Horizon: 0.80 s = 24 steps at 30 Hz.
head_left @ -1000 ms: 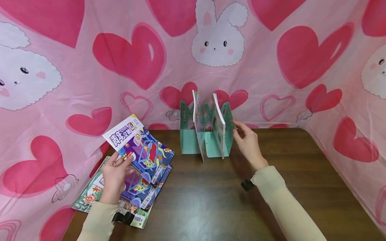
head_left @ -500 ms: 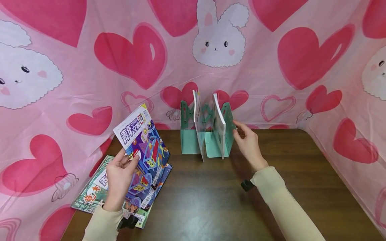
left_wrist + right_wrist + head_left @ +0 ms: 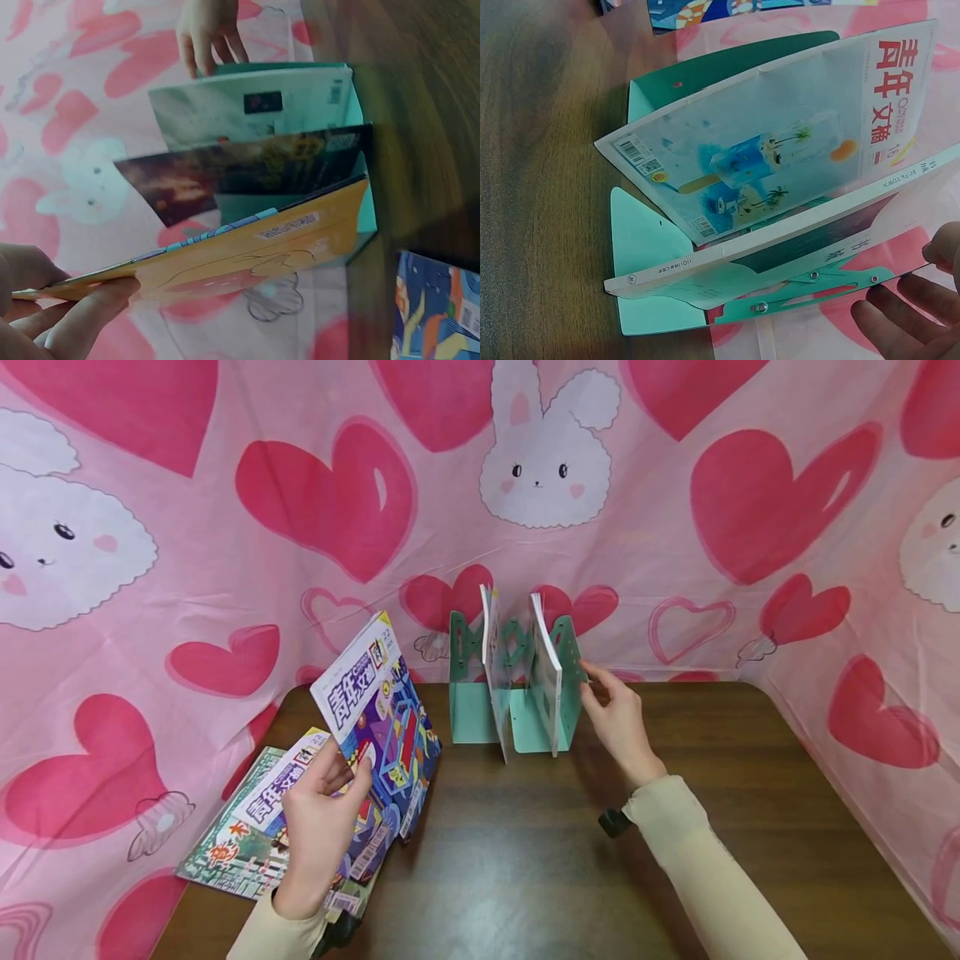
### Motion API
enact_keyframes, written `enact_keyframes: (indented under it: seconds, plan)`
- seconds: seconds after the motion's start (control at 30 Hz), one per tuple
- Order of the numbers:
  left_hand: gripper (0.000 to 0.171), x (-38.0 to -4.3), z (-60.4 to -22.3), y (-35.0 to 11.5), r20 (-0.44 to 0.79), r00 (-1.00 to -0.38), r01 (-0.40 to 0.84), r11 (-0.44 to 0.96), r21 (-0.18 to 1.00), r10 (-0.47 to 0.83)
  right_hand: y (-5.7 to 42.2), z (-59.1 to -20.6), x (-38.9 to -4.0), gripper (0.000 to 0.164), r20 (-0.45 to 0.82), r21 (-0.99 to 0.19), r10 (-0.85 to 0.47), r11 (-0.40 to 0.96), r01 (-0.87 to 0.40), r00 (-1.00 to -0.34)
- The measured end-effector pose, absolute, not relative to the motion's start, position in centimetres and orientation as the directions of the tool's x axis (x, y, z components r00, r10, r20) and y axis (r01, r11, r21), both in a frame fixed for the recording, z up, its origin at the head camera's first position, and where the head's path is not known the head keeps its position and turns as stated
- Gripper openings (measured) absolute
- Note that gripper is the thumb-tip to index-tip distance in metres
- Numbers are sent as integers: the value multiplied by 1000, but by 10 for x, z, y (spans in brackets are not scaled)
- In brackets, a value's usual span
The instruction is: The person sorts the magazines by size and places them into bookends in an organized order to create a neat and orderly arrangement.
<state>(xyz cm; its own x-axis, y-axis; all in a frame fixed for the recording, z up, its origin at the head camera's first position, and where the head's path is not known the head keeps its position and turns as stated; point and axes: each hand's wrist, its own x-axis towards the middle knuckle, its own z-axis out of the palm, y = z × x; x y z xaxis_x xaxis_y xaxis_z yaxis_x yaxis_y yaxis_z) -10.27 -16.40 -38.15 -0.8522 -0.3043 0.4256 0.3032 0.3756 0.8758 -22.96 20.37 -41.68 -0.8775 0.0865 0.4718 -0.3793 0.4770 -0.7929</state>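
Observation:
My left hand (image 3: 324, 810) pinches a purple-blue magazine (image 3: 401, 735) by its left edge, thumb on the cover. The magazine is raised and tilted; its yellow back (image 3: 247, 266) shows in the left wrist view. At the back stands a mint-green extendable book rack (image 3: 471, 714). In it stand a magazine with an ice-lolly cover (image 3: 757, 150), leaning, and a white-spined magazine (image 3: 546, 672) near the right end plate. My right hand (image 3: 618, 718) holds the edge of that end plate, with thumb and fingers on either side in the right wrist view (image 3: 911, 311).
Under my left hand lies a pile: another copy of the purple magazine (image 3: 277, 789) on top of a green-covered one (image 3: 232, 852). The brown wooden table (image 3: 540, 860) extends to the front and right. A pink heart-and-rabbit cloth (image 3: 450, 510) hangs behind and at the sides.
My left hand has lifted the purple magazine off the pile, moved it to the right and turned it more upright, exposing the copy beneath. My right hand and the rack have stayed still.

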Motion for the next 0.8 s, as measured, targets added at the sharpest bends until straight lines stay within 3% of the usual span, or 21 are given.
enact_keyframes:
  seconds: [0.33,0.8]
  plan:
    - [57,-86,-379,-143,552,-803,430,424,797,-223,203,-418,-230,39,472,-791,112,492,-364,-875]
    - [59,-57,-367,-119,616,-779,527,410,744,-115,202,-417,-230,40,454,-802,111,485,-350,-884]
